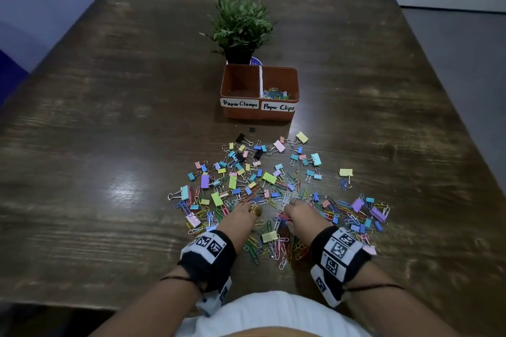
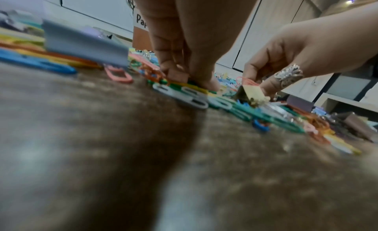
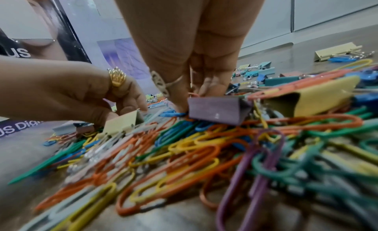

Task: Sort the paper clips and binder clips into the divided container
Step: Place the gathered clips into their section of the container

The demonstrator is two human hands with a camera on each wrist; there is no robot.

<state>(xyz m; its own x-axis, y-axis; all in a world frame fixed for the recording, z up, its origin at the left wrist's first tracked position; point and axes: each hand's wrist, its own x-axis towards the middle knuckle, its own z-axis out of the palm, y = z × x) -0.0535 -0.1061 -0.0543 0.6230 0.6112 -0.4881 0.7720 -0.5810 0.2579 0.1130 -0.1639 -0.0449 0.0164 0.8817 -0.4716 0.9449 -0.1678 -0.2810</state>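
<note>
Evidently light, thin and slippery, the paper clips (image 1: pixel 276 247) want fingertip pinching; both the left hand (image 1: pixel 241 217) and right hand (image 1: pixel 299 216) pinch some at the heap's six o'clock edge.

Dim, wide-angle warp, blurry wrist foregrounds.

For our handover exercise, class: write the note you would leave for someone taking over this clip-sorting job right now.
Left hand: fingertips down in the pile, pinching up paper clips.
Right hand: fingers curled into the pile, picking at paper clips too; exactly what it holds is hidden.
Box: stands beyond the pile, in front of a plant. The "Paper Clips" side holds some clips; the "Paper Clamps" side looks empty.
Done: a first batch of paper clips is in.
Left: most paper clips and all binder clips are on the table.
</note>
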